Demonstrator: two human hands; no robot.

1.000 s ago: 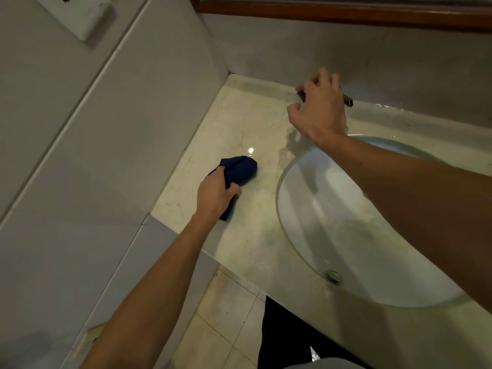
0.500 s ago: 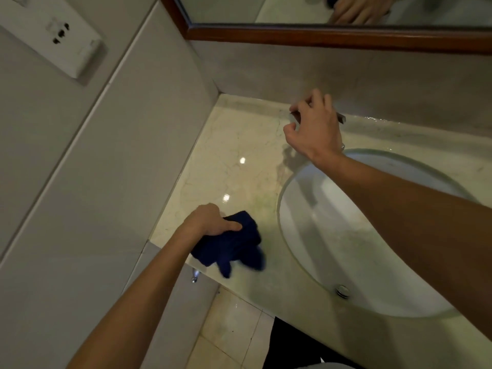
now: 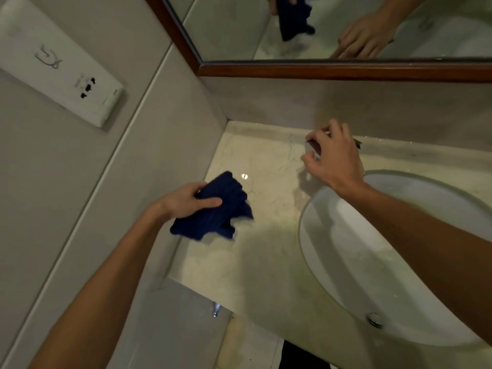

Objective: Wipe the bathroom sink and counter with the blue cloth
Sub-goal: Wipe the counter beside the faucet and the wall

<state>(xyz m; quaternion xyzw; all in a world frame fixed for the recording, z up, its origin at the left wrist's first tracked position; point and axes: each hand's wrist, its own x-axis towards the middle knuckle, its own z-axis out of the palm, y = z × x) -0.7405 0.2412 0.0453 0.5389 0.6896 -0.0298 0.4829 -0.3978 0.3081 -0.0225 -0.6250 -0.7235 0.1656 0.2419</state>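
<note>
Two bare hands and one cloth are at work here. The left hand point(image 3: 186, 201) grips the blue cloth point(image 3: 215, 209) — thumb laid across the top of it, the other fingers curled beneath and hidden by the fabric — and the bunched cloth sits at the left part of the counter point(image 3: 266, 251), close to the side wall, its lower folds blurred so that I cannot tell whether they rest on the stone. The right hand point(image 3: 335, 161) reaches to the back of the counter, fingers curled and pinching a thin metallic object point(image 3: 314, 147); only its two ends show past the hand, and what it is cannot be made out. One oval sink point(image 3: 346, 262) is set into the counter to the right, with a single drain point(image 3: 374, 319) near its front; the right forearm crosses over the basin, and the picture's edge cuts off its far side. One wood-framed mirror point(image 3: 319, 69) hangs above, reflecting the cloth and the right hand in part. One white socket plate point(image 3: 64, 73) is fixed to the left wall. Below the counter's edge a small chrome fitting point(image 3: 216, 310) pokes out — too small to identify.
</note>
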